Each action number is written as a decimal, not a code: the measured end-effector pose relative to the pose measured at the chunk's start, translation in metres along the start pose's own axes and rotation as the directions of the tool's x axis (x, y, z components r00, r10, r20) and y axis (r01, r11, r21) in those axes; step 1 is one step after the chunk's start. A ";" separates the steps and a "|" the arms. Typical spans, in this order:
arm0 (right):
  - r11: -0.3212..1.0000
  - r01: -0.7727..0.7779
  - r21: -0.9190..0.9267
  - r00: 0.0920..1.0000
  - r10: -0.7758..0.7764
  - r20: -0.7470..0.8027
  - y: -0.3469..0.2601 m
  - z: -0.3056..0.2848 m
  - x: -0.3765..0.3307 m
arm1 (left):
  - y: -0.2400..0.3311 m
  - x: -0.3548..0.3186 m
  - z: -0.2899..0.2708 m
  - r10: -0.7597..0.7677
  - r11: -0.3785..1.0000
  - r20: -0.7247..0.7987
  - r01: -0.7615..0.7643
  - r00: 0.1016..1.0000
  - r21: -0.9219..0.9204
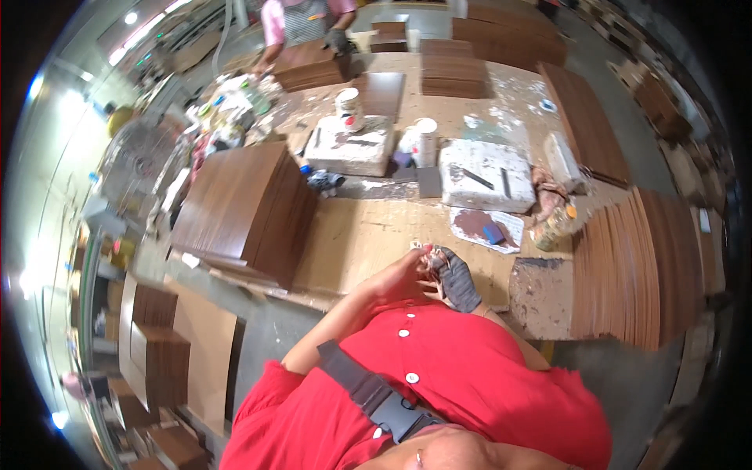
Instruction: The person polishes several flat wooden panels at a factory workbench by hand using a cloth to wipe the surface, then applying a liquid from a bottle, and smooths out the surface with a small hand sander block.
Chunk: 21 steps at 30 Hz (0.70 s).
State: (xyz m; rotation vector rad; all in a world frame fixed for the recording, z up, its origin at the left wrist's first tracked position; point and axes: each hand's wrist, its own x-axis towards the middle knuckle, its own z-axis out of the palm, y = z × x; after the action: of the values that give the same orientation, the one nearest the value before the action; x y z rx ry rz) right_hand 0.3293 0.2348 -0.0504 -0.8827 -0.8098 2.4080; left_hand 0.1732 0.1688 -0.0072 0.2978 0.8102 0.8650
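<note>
Red shirtfront (pixel 470 345) spans the near side; just beyond it the left hand (pixel 407 274), forearm angled inward, meets the grey-covered right hand (pixel 457 282), fingers bent. How open either grip is, or whether it holds anything, I cannot tell; farther right, a blue block (pixel 493 233) rests on a stained sheet (pixel 470 223).

On a tan board-topped worktable (pixel 352 227), a squared stack of brown wood-grain panels (pixel 231 196) stands left and a layered stack of brown wood-grain boards (pixel 619 274) right, with a white cylindrical bottle (pixel 425 147) between two white rectangular blocks (pixel 489 157) farther back.
</note>
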 end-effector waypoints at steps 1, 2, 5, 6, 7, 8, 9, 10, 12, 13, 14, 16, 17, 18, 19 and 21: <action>0.929 0.333 -0.161 0.930 -0.296 0.217 0.031 -0.063 0.043 | 0.009 -0.002 -0.022 -0.165 0.946 -0.154 0.200 0.974 0.255; 0.916 0.368 -0.159 0.930 -0.361 0.074 0.036 -0.070 0.046 | 0.025 -0.023 -0.023 -0.021 0.884 -0.105 0.068 0.994 0.463; 0.896 0.385 -0.223 0.889 -0.424 -0.170 0.015 -0.106 0.041 | 0.071 -0.094 -0.049 0.434 0.631 -0.219 -0.121 0.874 0.766; 0.834 0.473 -0.284 0.810 -0.539 -0.233 -0.007 -0.125 0.039 | 0.082 -0.115 -0.058 0.682 0.563 -0.202 -0.329 0.703 0.759; 0.746 0.553 -0.371 0.692 -0.660 -0.294 -0.029 -0.146 0.031 | 0.104 -0.140 -0.054 0.811 0.461 -0.187 -0.409 0.554 0.787; 0.621 0.621 -0.478 0.545 -0.780 -0.306 -0.059 -0.161 0.020 | 0.120 -0.162 -0.092 0.902 0.279 -0.155 -0.270 0.402 0.922; 0.474 0.646 -0.598 0.382 -0.879 -0.285 -0.089 -0.172 0.007 | 0.128 -0.182 -0.133 0.935 0.220 -0.173 -0.122 0.310 0.968; 0.320 0.620 -0.716 0.230 -0.947 -0.224 -0.118 -0.175 -0.004 | 0.131 -0.197 -0.152 0.944 0.144 -0.201 0.223 0.260 0.964; 0.160 0.234 -0.959 0.103 -0.985 -0.139 -0.173 -0.145 -0.032 | 0.125 -0.215 -0.194 0.897 0.039 -0.384 0.827 0.218 0.561; -0.087 -0.065 -0.994 0.004 -0.996 0.087 -0.190 -0.162 -0.027 | 0.119 -0.215 -0.218 0.898 0.027 -0.385 0.850 0.211 0.526; -0.136 -0.166 -0.977 0.019 -0.991 0.135 -0.203 -0.187 -0.016 | 0.121 -0.211 -0.220 0.897 0.010 -0.380 0.848 0.226 0.529; -0.082 -0.185 -0.979 0.204 -0.978 0.044 -0.207 -0.241 0.008 | 0.125 -0.205 -0.217 0.887 0.036 -0.419 0.873 0.196 0.486; -0.062 -0.253 -0.965 0.305 -0.952 -0.019 -0.205 -0.251 0.018 | 0.124 -0.204 -0.214 0.885 0.045 -0.426 0.876 0.189 0.481; -0.133 -0.281 -0.950 0.219 -0.973 0.071 -0.200 -0.250 0.027 | 0.123 -0.203 -0.210 0.884 0.038 -0.424 0.873 0.197 0.486; -0.167 -0.245 -0.955 0.314 -0.946 0.085 -0.205 -0.232 0.021 | 0.122 -0.203 -0.207 0.883 0.041 -0.424 0.870 0.199 0.492; -0.212 -0.323 -0.922 0.384 -0.920 0.077 -0.215 -0.242 0.020 | 0.120 -0.196 -0.208 0.897 0.031 -0.403 0.883 0.183 0.469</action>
State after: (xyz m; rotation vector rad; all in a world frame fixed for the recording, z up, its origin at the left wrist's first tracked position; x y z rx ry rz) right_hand 0.5260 0.4918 -0.0691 -1.5615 -1.9980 -0.0908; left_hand -0.1214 0.0770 0.0174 1.1904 3.0707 -0.1113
